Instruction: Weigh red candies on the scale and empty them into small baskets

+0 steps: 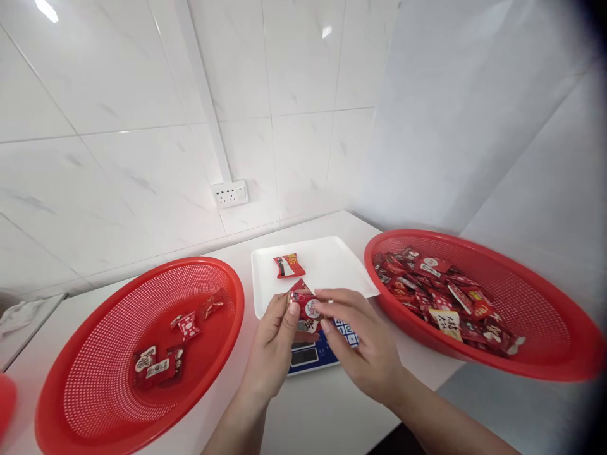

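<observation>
My left hand (275, 344) and my right hand (360, 338) meet over the front edge of a white tray (332, 262) and together pinch a small bunch of red candy packets (303, 306). One more red packet (288, 265) lies alone on the tray. The tray rests on a blue digital scale (313, 354) whose display and keypad show just below my fingers. A red mesh basket (95, 379) on the left holds a few packets (159, 363). Another red mesh basket (545, 303) on the right holds a heap of several packets (441, 294).
Everything stands on a white counter (322, 411) set into a tiled corner. A wall socket (231, 193) sits on the back wall above the tray. A red rim (6, 398) shows at the far left edge. Crumpled white cloth (19, 311) lies at the left.
</observation>
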The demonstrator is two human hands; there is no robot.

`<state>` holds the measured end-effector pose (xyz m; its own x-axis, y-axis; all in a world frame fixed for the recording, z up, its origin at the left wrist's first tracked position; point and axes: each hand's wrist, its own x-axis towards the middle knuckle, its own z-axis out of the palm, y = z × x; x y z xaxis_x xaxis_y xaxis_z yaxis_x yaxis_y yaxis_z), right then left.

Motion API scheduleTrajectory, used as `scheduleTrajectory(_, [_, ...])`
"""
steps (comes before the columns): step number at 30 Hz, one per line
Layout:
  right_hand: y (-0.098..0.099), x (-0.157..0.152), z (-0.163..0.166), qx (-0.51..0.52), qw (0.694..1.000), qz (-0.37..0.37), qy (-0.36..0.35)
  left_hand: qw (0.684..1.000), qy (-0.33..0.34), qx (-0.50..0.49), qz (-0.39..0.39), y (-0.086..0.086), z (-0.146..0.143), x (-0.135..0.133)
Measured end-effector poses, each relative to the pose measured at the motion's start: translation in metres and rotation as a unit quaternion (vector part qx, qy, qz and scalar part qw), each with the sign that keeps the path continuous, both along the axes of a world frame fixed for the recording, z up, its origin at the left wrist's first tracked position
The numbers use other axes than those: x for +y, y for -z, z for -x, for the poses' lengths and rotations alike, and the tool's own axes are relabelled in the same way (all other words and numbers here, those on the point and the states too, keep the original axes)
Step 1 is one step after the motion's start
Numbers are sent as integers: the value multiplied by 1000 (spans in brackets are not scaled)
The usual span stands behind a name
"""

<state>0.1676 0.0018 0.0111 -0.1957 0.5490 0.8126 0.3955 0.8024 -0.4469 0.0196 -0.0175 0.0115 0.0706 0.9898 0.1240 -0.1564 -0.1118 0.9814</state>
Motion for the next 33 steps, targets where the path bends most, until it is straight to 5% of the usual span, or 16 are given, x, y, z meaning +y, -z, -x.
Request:
scheduleTrajectory(6, [-8,4,-7,50,953,295,-54,997,-27,62,-27,1,2,5])
scheduleTrajectory(12, [9,31,-15,116,958,259,36,986,-128,92,-43,8,10,11])
scheduleTrajectory(18, [39,89,-21,-68,938,301,157,983,-134,116,-38,12,19,18])
scheduleTrajectory(22, [36,84,-20,-196,914,288,208,979,-123,157,-54,11,19,20])
scheduleTrajectory(24, [29,68,-17,-185,929,272,172,975,-118,174,-69,11,17,21])
scheduleTrajectory(26, [24,50,-11,-126,945,295,56,978,-99,170,-65,13,14,21])
scheduleTrajectory(29, [23,35,-1,-11,926,358,-122,989,-48,136,-40,17,8,22])
scheduleTrajectory(31, [26,37,2,46,912,379,-150,989,-43,142,-29,19,6,22])
scheduleTrajectory(33, [30,47,1,60,913,391,-101,980,-79,180,-31,19,6,21])
